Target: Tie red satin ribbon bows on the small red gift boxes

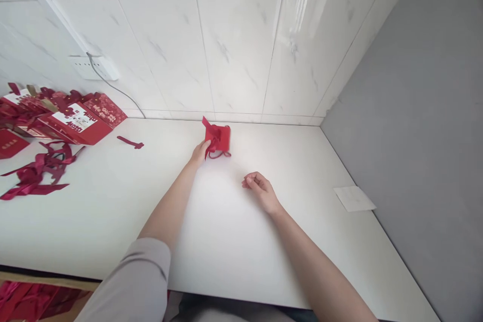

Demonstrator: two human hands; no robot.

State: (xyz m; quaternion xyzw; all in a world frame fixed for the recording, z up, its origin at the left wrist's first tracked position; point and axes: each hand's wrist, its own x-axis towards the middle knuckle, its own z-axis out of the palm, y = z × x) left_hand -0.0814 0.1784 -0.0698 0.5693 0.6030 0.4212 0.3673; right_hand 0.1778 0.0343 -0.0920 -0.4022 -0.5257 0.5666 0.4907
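Near the back edge of the white table (211, 231), my left hand (199, 153) grips a small red gift box (224, 137) by its left side. A red ribbon bow (214, 136) is on the box, one tail sticking up to the left and a loop of cord hanging at the front. Closer to me and to the right, my right hand (260, 188) is raised over the table, apart from the box. Its fingers are curled with the tips close together; whether something small is between them I cannot make out.
Several red gift boxes (94, 128) stand at the back left, with loose ribbon bows (41, 168) before them. A single ribbon strip (130, 142) lies to their right. White paper (354, 198) lies by the grey partition (422, 126). More red ribboned items (30, 299) sit below the table.
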